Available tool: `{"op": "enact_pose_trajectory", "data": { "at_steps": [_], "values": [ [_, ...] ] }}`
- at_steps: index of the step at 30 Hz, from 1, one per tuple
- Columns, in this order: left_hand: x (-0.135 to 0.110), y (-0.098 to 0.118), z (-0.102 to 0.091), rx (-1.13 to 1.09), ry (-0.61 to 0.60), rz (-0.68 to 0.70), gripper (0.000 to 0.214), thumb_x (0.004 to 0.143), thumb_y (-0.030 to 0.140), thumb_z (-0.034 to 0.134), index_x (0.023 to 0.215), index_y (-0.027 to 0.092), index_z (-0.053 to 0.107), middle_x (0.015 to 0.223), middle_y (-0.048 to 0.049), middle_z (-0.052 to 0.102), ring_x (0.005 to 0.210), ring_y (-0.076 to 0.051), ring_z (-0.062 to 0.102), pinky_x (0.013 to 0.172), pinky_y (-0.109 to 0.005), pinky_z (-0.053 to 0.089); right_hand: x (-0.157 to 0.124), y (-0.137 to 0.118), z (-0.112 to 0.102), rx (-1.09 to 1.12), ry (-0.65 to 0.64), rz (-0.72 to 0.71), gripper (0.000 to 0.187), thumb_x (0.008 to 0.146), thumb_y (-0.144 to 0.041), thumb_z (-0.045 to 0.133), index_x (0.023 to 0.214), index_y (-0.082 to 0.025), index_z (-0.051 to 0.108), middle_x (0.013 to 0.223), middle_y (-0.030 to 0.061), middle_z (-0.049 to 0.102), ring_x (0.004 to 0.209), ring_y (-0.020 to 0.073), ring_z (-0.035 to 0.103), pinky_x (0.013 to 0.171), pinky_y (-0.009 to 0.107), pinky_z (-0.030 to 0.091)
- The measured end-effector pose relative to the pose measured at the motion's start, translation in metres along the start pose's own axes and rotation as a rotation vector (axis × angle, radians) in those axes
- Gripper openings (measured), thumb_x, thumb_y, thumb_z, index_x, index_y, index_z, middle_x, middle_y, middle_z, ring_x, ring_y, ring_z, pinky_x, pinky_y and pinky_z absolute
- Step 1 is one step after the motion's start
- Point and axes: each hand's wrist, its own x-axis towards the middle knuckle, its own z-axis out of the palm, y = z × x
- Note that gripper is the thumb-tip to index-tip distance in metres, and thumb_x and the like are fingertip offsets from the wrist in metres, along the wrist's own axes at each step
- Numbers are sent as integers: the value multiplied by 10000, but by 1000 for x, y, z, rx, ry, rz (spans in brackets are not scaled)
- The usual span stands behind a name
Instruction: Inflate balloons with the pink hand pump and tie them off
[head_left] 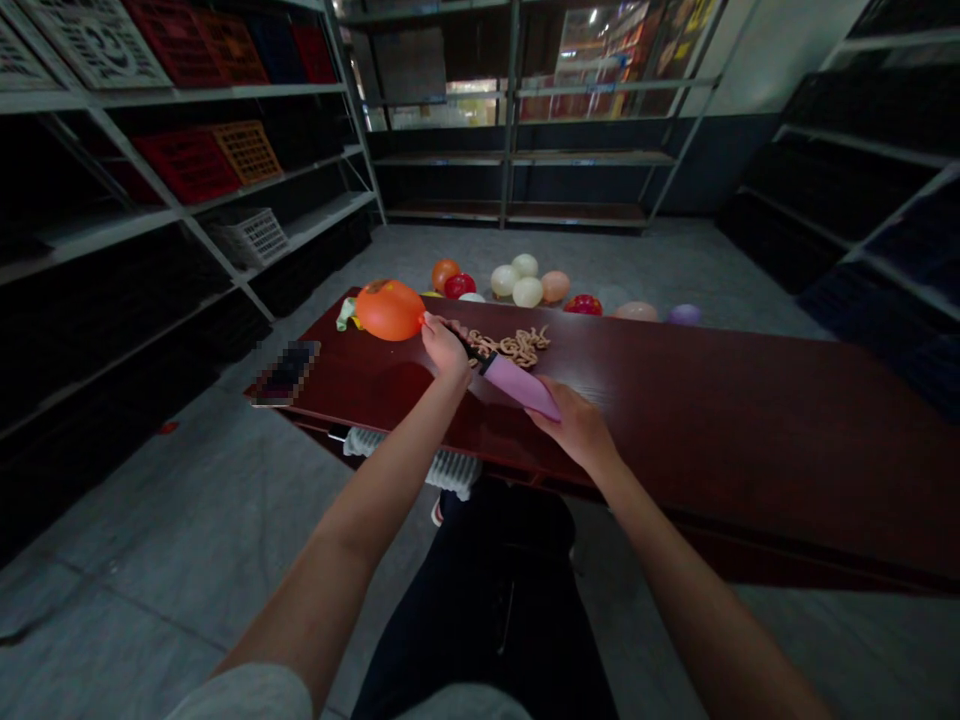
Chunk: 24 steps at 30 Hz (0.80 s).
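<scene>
An orange balloon [390, 310], inflated, sits at the tip of a hand balloon pump with a pink-purple barrel [521, 385] and a black front part. My left hand [444, 345] is closed around the balloon's neck where it meets the pump's nozzle, which the fingers hide. My right hand [574, 425] grips the rear of the barrel. The pump slants over the dark red table [675, 400]. Just beyond it lies a pile of tan, string-like uninflated balloons [521, 345]. Pale green and yellow limp pieces [347, 316] lie beside the orange balloon.
A blurred phone-like object [286, 373] lies at the table's left corner. Several inflated balloons [527, 291] rest on the floor behind the table. Metal shelves [510, 160] with crates [187, 165] on the left surround the area. A grey ribbed cloth [454, 470] hangs below the table's near edge.
</scene>
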Motion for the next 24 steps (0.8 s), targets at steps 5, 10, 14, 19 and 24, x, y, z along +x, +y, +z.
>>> {"op": "enact_pose_trajectory", "data": {
  "at_steps": [5, 10, 14, 19, 24],
  "values": [
    [-16, -18, -4, 19, 0, -47, 333, 1075, 352, 299, 768, 230, 343, 514, 75, 387, 383, -84, 394, 430, -209, 324, 0, 2, 3, -29, -13, 29, 505, 931, -418, 618, 1392, -224, 543, 1223, 121, 707, 1083, 305, 694, 938, 465, 552],
    [-6, -8, -7, 92, 18, 0, 305, 1069, 342, 296, 788, 237, 353, 522, 82, 372, 381, -94, 395, 425, -218, 323, 1, -8, 6, -49, -40, 12, 547, 934, -433, 616, 1438, -252, 502, 1227, 125, 701, 1085, 312, 691, 928, 461, 552],
    [-1, 13, -1, 129, 9, 48, 308, 1067, 335, 305, 779, 236, 353, 532, 81, 373, 374, -86, 385, 415, -215, 323, -2, -16, 4, -43, -38, -17, 558, 942, -408, 610, 1457, -237, 483, 1247, 137, 698, 1084, 309, 698, 923, 460, 564],
    [16, 55, 2, 141, 18, 96, 305, 1063, 322, 324, 772, 234, 351, 537, 81, 377, 369, -80, 377, 390, -204, 301, -4, -17, -1, 16, -48, -62, 555, 937, -398, 613, 1446, -210, 497, 1312, 154, 676, 1145, 315, 684, 968, 469, 553],
    [56, 111, 14, 161, 27, 178, 317, 1066, 352, 320, 776, 234, 366, 531, 74, 380, 358, -88, 377, 367, -202, 280, 7, -26, 12, 203, -82, 42, 550, 932, -440, 603, 1434, -239, 502, 1386, 128, 641, 1214, 292, 656, 1013, 440, 527]
  ]
}}
